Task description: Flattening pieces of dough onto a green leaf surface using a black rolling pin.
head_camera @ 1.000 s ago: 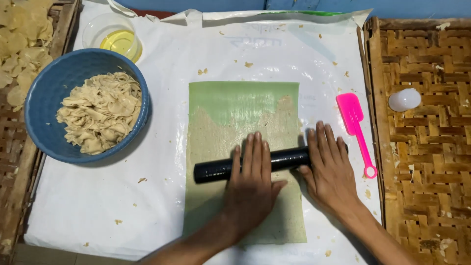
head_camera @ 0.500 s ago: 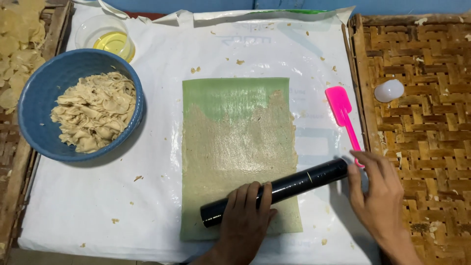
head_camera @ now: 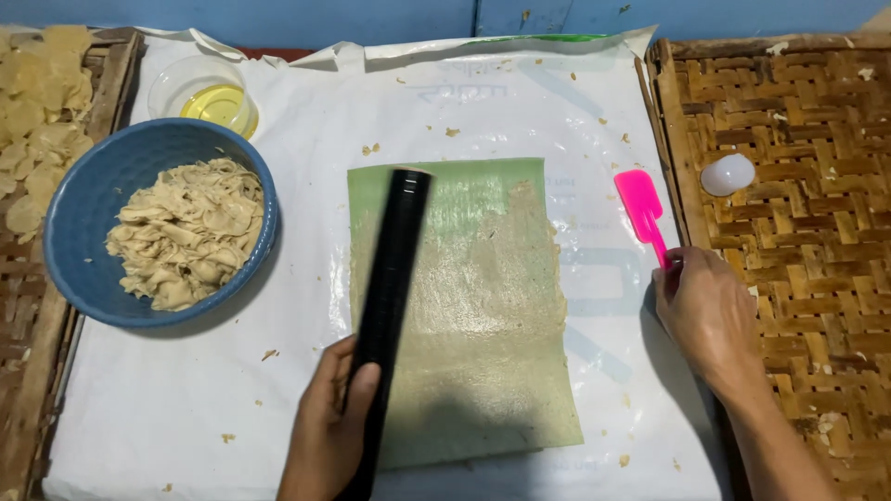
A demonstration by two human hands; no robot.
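A green sheet (head_camera: pixel 483 223) lies on the white plastic cover (head_camera: pixel 186 417), spread with a thin layer of pale dough (head_camera: pixel 492 315). My left hand (head_camera: pixel 329 417) grips the near end of a black rolling pin (head_camera: pixel 394 269), which points away from me along the sheet's left edge. My right hand (head_camera: pixel 705 315) rests on the handle of a pink spatula (head_camera: pixel 640 209) at the right of the sheet, fingers curled over it.
A blue bowl (head_camera: pixel 74 232) of beige dough scraps sits at the left. Behind it stands a clear cup of yellow oil (head_camera: pixel 218 102). Woven bamboo trays flank the cover; the right one (head_camera: pixel 798 186) holds a small white lid (head_camera: pixel 729 173), the left one dried chips (head_camera: pixel 37 111).
The rolling pin swung from lying across the sheet to pointing lengthwise, held by my left hand alone. My right hand let go of it and moved right onto the spatula handle.
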